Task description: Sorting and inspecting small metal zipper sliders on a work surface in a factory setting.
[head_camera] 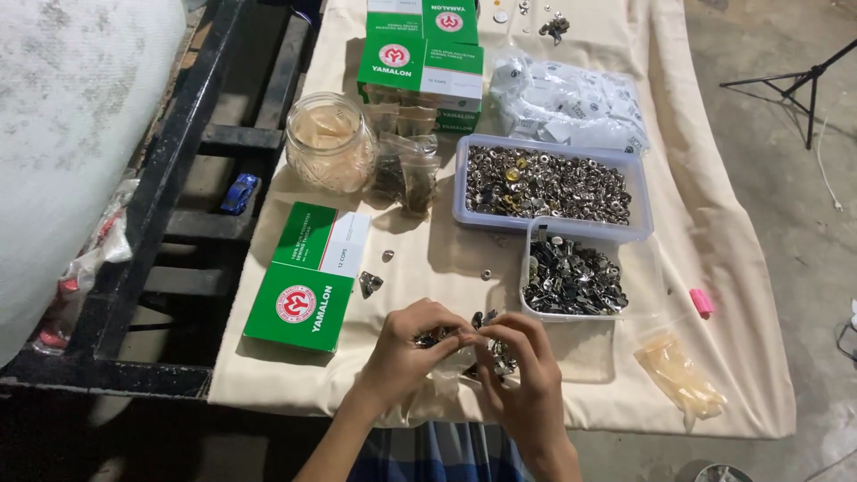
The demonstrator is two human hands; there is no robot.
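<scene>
Small metal bits point(464, 339), shiny, pinched btwn both hands at near edge of cream cloth point(714, 232) on a table; grey concrete floor w/ tripod point(803, 85) to the right. Left hand point(406, 353) and right hand point(527, 375) both closed narrow on the bits, fingertips touching. Beyond: small tub point(571, 277) of dark clips, big tub point(549, 183) of silver snaps, glass jar point(328, 143), green boxes point(308, 277).

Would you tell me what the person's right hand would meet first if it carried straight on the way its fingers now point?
The right hand points up and to the left, so it would meet the left hand at once, since their fingertips already pinch small metal pieces together. Depth is hard to judge.
</scene>
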